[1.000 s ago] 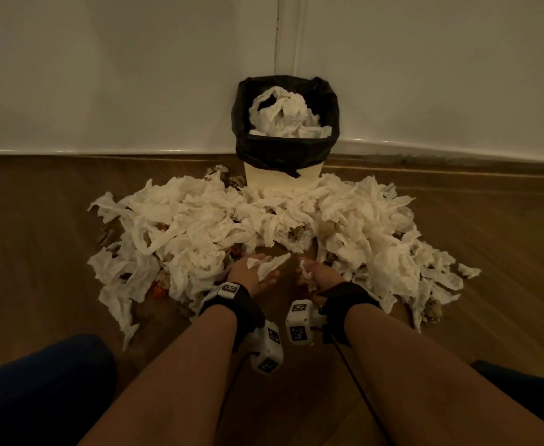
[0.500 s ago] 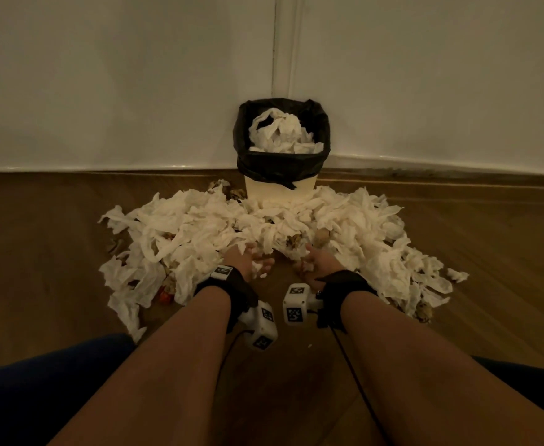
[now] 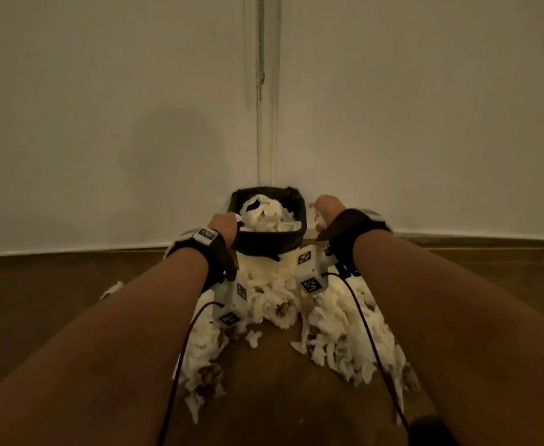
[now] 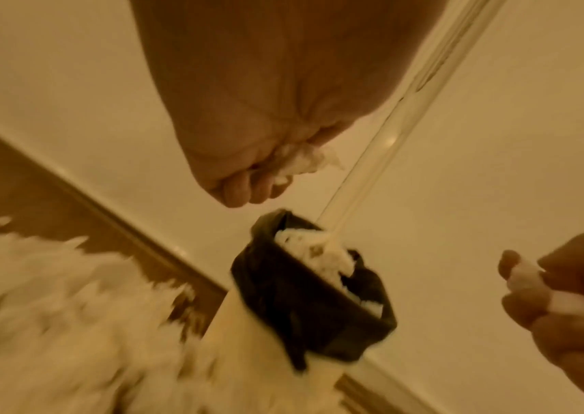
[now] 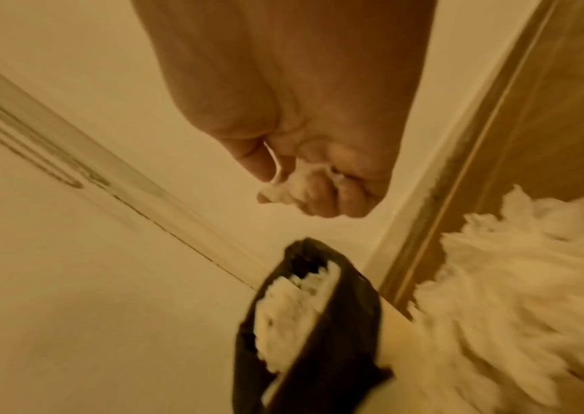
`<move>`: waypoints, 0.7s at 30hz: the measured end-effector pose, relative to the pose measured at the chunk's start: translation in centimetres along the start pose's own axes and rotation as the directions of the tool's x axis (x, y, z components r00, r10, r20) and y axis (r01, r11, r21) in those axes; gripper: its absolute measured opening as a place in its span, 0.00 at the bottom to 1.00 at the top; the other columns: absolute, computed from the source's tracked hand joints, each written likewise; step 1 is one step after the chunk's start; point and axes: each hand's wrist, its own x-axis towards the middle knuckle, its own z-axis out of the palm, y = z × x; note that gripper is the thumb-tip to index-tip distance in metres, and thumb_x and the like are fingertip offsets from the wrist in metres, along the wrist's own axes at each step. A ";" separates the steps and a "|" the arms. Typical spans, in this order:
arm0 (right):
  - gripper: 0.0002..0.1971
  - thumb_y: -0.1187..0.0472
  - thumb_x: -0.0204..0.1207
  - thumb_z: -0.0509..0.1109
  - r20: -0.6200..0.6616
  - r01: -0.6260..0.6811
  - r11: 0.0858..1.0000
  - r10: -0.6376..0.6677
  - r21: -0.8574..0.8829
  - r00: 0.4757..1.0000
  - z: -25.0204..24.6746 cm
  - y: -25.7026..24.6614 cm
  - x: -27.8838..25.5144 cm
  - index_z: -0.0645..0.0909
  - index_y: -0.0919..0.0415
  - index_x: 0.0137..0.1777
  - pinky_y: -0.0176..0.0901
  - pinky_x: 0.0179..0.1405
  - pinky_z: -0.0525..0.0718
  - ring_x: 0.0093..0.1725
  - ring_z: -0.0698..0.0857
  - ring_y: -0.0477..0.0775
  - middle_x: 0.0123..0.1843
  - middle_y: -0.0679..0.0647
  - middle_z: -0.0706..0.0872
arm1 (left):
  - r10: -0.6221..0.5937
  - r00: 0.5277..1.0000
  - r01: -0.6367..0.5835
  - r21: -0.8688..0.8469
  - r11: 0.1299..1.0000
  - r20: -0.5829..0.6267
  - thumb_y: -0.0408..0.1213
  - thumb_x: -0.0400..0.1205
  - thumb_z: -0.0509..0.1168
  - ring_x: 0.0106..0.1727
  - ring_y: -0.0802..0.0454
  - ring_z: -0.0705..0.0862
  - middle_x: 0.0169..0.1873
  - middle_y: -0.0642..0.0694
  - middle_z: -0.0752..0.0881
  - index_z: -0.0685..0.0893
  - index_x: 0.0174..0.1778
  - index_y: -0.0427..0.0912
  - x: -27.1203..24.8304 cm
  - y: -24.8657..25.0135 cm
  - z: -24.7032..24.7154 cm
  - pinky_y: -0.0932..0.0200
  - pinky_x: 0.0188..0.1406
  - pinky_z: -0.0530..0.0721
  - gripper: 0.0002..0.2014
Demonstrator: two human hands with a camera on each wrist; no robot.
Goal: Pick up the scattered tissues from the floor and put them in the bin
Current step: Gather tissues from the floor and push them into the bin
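Bin [image 3: 266, 249] stands in the corner where two walls [image 3: 103, 123] meet. Tissues [image 3: 272, 217] heaped inside it. More tissues [image 3: 338, 323] spread on the floor [image 3: 55, 300] before the bin and to both sides. Left hand [image 3: 224, 226] at the bin's left rim; right hand [image 3: 327, 209] just right of it.

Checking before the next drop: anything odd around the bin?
The bin is already heaped with tissue to its liner rim, so new scraps may spill. Brownish debris is mixed into the floor tissues. The wall corner seam shows dark staining.
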 end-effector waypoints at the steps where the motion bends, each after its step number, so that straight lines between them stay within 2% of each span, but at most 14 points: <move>1: 0.17 0.63 0.85 0.53 -0.018 0.039 0.997 -0.040 -0.064 0.999 -0.2 -1.5 0.2 0.73 0.67 0.70 0.23 0.11 0.72 0.23 0.81 0.43 0.60 0.58 0.81 | 0.007 1.000 -0.007 -0.050 0.999 -0.002 0.30 0.87 0.51 0.72 0.36 0.73 0.71 0.30 0.73 0.71 0.72 0.27 0.1 1.0 -0.8 0.51 0.69 0.70 0.18; 2: 0.20 0.63 0.85 0.54 -0.018 0.058 0.990 -0.061 -0.128 0.998 -0.3 -2.2 0.8 0.70 0.70 0.74 0.23 0.11 0.72 0.27 0.79 0.47 0.69 0.62 0.78 | 0.069 0.998 -0.069 -0.005 0.998 -0.012 0.30 0.87 0.51 0.71 0.36 0.73 0.70 0.31 0.75 0.74 0.71 0.30 0.7 1.8 -1.3 0.52 0.68 0.71 0.18; 4: 0.20 0.66 0.83 0.58 0.003 0.103 0.968 -0.105 -0.229 0.994 -0.3 -2.9 1.7 0.70 0.71 0.74 0.22 0.17 0.77 0.34 0.78 0.49 0.72 0.66 0.76 | 0.159 0.987 -0.158 0.027 0.987 -0.038 0.30 0.85 0.53 0.72 0.37 0.73 0.70 0.35 0.75 0.77 0.71 0.39 1.7 2.8 -1.7 0.56 0.64 0.71 0.18; 6: 0.21 0.68 0.79 0.64 0.012 0.125 0.942 -0.127 -0.312 0.992 -0.1 -2.7 2.7 0.73 0.69 0.72 0.28 0.43 0.85 0.53 0.85 0.57 0.70 0.65 0.79 | 0.200 0.978 -0.198 0.034 0.980 -0.064 0.30 0.85 0.55 0.71 0.39 0.74 0.71 0.37 0.75 0.81 0.67 0.41 2.6 3.1 -1.3 0.62 0.63 0.70 0.17; 7: 0.21 0.68 0.77 0.67 0.015 0.127 0.931 -0.129 -0.341 0.991 0.1 -2.2 3.4 0.75 0.68 0.71 0.36 0.55 0.84 0.61 0.84 0.59 0.69 0.64 0.80 | 0.232 0.971 -0.233 -0.001 0.973 -0.055 0.30 0.85 0.55 0.68 0.39 0.76 0.70 0.37 0.76 0.83 0.64 0.39 3.0 3.3 -1.0 0.60 0.67 0.72 0.16; 8: 0.20 0.67 0.76 0.69 0.012 0.119 0.925 -0.123 -0.361 0.992 0.4 -1.8 4.0 0.77 0.67 0.69 0.43 0.61 0.83 0.64 0.83 0.61 0.67 0.64 0.82 | 0.267 0.961 -0.270 -0.033 0.962 -0.070 0.30 0.85 0.56 0.65 0.39 0.79 0.68 0.37 0.78 0.85 0.62 0.38 3.6 3.1 -0.6 0.57 0.68 0.75 0.15; 9: 0.18 0.65 0.77 0.69 0.009 0.119 0.924 -0.124 -0.364 0.992 0.9 -1.3 4.5 0.80 0.66 0.67 0.48 0.63 0.83 0.63 0.83 0.62 0.65 0.64 0.83 | 0.280 0.958 -0.284 -0.052 0.958 -0.065 0.29 0.85 0.56 0.61 0.40 0.82 0.64 0.38 0.81 0.85 0.60 0.37 4.1 3.0 -0.3 0.54 0.65 0.79 0.14; 11: 0.14 0.63 0.77 0.68 -0.054 0.122 0.917 -0.153 -0.380 0.987 1.9 -0.4 5.5 0.83 0.64 0.61 0.52 0.63 0.83 0.60 0.85 0.63 0.62 0.63 0.85 | 0.318 0.945 -0.324 -0.077 0.943 -0.078 0.28 0.83 0.57 0.46 0.45 0.87 0.54 0.37 0.87 0.86 0.54 0.39 4.9 2.1 0.7 0.55 0.49 0.87 0.13; 13: 0.08 0.64 0.76 0.67 -0.145 0.141 0.927 -0.201 -0.348 0.969 2.5 0.6 5.0 0.82 0.60 0.54 0.54 0.60 0.84 0.56 0.85 0.63 0.59 0.62 0.85 | 0.352 0.931 -0.355 -0.010 0.935 -0.101 0.29 0.82 0.58 0.35 0.52 0.85 0.47 0.39 0.89 0.85 0.50 0.42 4.6 1.1 1.2 0.66 0.33 0.83 0.11; 14: 0.06 0.65 0.76 0.67 -0.161 0.138 0.925 -0.205 -0.353 0.965 2.9 0.9 5.6 0.80 0.59 0.51 0.54 0.59 0.84 0.55 0.86 0.63 0.58 0.62 0.85 | 0.363 0.927 -0.358 0.057 0.932 -0.100 0.30 0.81 0.60 0.36 0.51 0.86 0.46 0.40 0.89 0.86 0.50 0.42 5.1 0.9 1.7 0.68 0.31 0.80 0.10; 15: 0.06 0.66 0.77 0.66 -0.164 0.106 0.912 -0.184 -0.396 0.969 4.1 2.3 8.0 0.81 0.59 0.51 0.53 0.59 0.84 0.55 0.85 0.63 0.58 0.62 0.85 | 0.362 0.927 -0.351 0.116 0.929 -0.095 0.32 0.81 0.61 0.41 0.48 0.87 0.47 0.39 0.89 0.87 0.52 0.41 7.5 -0.2 3.3 0.66 0.35 0.79 0.10; 17: 0.11 0.65 0.80 0.63 -0.113 0.102 0.839 -0.191 -0.535 0.975 4.0 1.9 8.1 0.83 0.65 0.58 0.48 0.63 0.81 0.60 0.84 0.62 0.61 0.63 0.84 | 0.409 0.908 -0.381 0.224 0.897 -0.093 0.33 0.82 0.61 0.51 0.41 0.85 0.51 0.35 0.88 0.86 0.58 0.38 7.6 0.3 3.6 0.58 0.46 0.80 0.13; 19: 0.14 0.63 0.82 0.61 -0.070 0.137 0.765 -0.231 -0.630 0.971 4.2 1.7 8.0 0.82 0.67 0.62 0.45 0.63 0.78 0.63 0.81 0.62 0.65 0.64 0.82 | 0.444 0.893 -0.405 0.301 0.863 -0.074 0.35 0.84 0.58 0.57 0.39 0.82 0.58 0.33 0.84 0.83 0.64 0.37 7.3 0.9 3.8 0.56 0.55 0.77 0.16; 21: 0.15 0.63 0.82 0.59 -0.009 0.189 0.700 -0.268 -0.689 0.963 5.2 2.3 8.3 0.80 0.68 0.64 0.47 0.62 0.77 0.65 0.78 0.63 0.67 0.66 0.78 | 0.434 0.901 -0.401 0.408 0.820 0.014 0.36 0.86 0.53 0.61 0.39 0.78 0.64 0.33 0.77 0.79 0.67 0.36 7.7 0.6 4.6 0.56 0.62 0.72 0.17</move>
